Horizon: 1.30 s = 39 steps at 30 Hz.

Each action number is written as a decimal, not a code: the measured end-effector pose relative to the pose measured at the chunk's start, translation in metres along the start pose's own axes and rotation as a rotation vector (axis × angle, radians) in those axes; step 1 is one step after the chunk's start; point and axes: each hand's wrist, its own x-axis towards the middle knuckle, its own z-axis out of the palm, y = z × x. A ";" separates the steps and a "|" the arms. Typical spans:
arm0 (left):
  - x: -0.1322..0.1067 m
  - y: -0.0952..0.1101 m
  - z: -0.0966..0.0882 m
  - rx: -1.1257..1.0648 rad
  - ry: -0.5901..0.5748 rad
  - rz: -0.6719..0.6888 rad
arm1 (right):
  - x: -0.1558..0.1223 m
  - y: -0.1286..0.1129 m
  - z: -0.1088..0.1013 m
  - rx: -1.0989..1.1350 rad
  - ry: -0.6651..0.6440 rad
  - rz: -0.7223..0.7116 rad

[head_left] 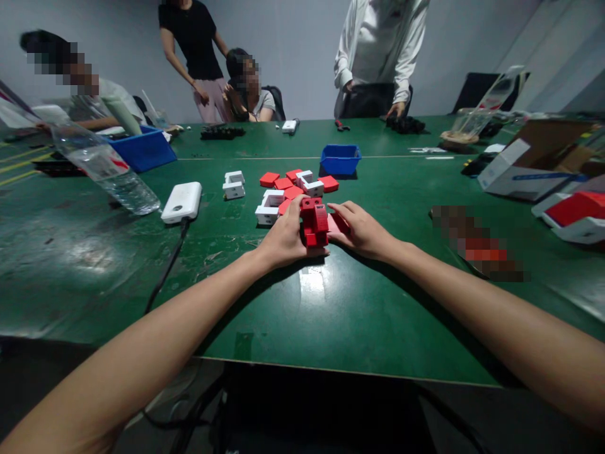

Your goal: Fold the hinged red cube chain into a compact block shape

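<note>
My left hand (286, 236) is closed around a red U-shaped plastic block (316, 226), which it holds just above the table. Beside the block is my right hand (359, 230), its fingers curved and apart, the fingertips close to the block's right side. A reddish patch shows inside the right palm; I cannot tell whether it is a part or a reflection. Just beyond my hands lie several flat red pieces (270, 180). White U-shaped blocks sit among and beside them, one nearest my left hand (270, 207) and one farther left (234, 185).
A blue bin (340, 160) stands behind the pieces. On the left are a white power bank (182, 202) with a black cable, a tilted water bottle (108, 170) and a larger blue bin (146, 150). A cardboard box (534, 157) stands right. Several people are across the green table (401, 328).
</note>
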 end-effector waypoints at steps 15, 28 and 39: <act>0.000 0.003 -0.002 -0.013 -0.006 -0.021 | 0.000 -0.020 -0.007 0.192 0.180 0.278; 0.000 0.001 -0.001 -0.018 -0.005 -0.016 | 0.010 -0.021 -0.004 1.300 0.139 0.531; 0.000 0.002 -0.001 -0.011 -0.004 -0.027 | 0.009 -0.021 -0.009 1.335 0.099 0.569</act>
